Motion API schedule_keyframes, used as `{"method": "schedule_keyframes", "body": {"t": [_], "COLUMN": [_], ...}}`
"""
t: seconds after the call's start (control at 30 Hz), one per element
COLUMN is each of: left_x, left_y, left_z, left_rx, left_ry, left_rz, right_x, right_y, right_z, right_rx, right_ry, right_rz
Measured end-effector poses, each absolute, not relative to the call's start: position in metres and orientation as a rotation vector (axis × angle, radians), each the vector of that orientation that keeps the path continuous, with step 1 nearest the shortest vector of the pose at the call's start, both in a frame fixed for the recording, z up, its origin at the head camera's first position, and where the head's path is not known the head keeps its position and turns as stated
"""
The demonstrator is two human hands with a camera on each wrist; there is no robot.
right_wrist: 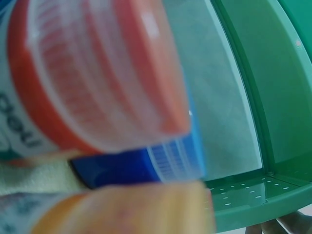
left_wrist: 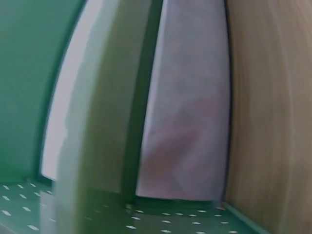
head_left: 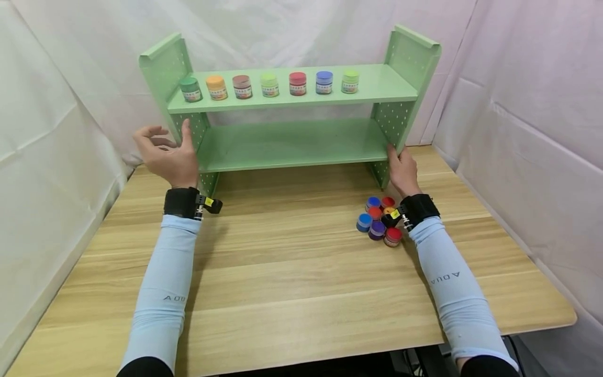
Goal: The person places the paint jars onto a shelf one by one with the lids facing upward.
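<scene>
A green two-tier shelf point(head_left: 292, 140) with dotted side panels stands at the back of the table. Seven small paint jars line its upper board, from a dark green jar point(head_left: 190, 89) to a light green jar point(head_left: 350, 81). My left hand point(head_left: 171, 159) is beside the left side panel, thumb raised in front of it and fingers loosely bent on its outer side. My right hand point(head_left: 403, 170) grips the right side panel low down, thumb inside; its fingers point(right_wrist: 273, 226) show beyond the panel in the right wrist view.
A cluster of loose jars, including a purple jar point(head_left: 377, 230) and a red jar point(head_left: 393, 236), stands on the wooden table point(head_left: 282, 262) under my right wrist. White cloth point(head_left: 527, 104) hangs behind and along both sides. The table's front edge crosses the bottom.
</scene>
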State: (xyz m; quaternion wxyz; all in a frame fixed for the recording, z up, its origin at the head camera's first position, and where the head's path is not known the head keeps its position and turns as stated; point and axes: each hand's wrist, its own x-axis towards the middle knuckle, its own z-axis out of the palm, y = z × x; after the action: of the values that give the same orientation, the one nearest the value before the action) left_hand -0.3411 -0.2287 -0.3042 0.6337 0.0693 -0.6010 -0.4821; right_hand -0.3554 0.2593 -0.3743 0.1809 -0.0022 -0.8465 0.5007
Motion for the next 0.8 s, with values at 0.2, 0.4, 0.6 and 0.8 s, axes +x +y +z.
{"method": "schedule_keyframes", "body": {"t": [0.2,0.4,0.6,0.8], "left_x": [-0.357,-0.37,-0.371,-0.368], "left_y": [-0.242,-0.243,-0.241,-0.238], "left_z": [-0.322,-0.341,-0.347,-0.353], "left_rx": [0.308,0.225,0.258,0.338], "left_ry": [-1.689,-1.801,-1.813,-1.811], "left_rz": [-1.025,-1.146,-1.17,-1.199], "right_x": [-0.355,-0.354,-0.355,-0.354], "right_y": [0.26,0.262,0.264,0.267], "right_z": [-0.374,-0.373,-0.369,-0.364], "right_rx": [0.014,0.024,0.034,0.09], "right_ry": [-2.389,-2.4,-2.416,-2.487], "right_rz": [1.433,1.457,1.466,1.509]}}
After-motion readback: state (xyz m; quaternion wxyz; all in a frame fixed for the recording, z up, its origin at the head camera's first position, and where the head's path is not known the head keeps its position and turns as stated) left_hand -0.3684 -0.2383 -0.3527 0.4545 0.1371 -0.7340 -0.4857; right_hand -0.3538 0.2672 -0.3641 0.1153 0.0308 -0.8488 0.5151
